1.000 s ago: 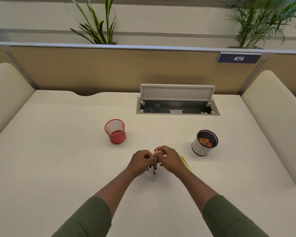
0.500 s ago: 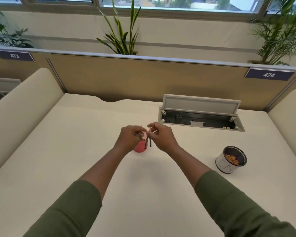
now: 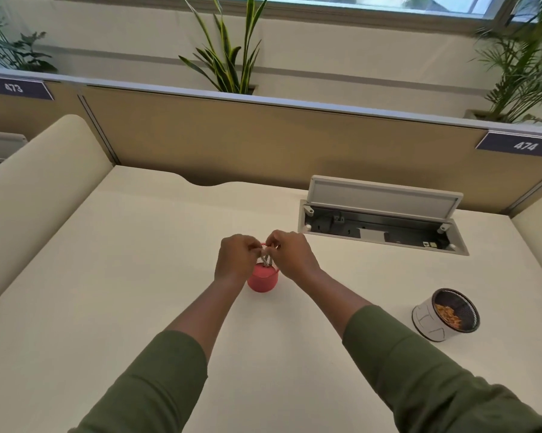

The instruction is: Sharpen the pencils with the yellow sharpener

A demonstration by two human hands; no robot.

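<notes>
left hand (image 3: pixel 235 260) pinches pencils (image 3: pixel 267 260) | right hand (image 3: pixel 291 256) pinches pencils | over red cup (image 3: pixel 262 281)

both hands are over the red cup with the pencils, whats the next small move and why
Probably lower the pencils a little and let go. The left hand and right hand pinch their tops just above the red mesh cup, and their lower ends already seem to reach inside its rim, so releasing should leave them standing in the cup.
</notes>
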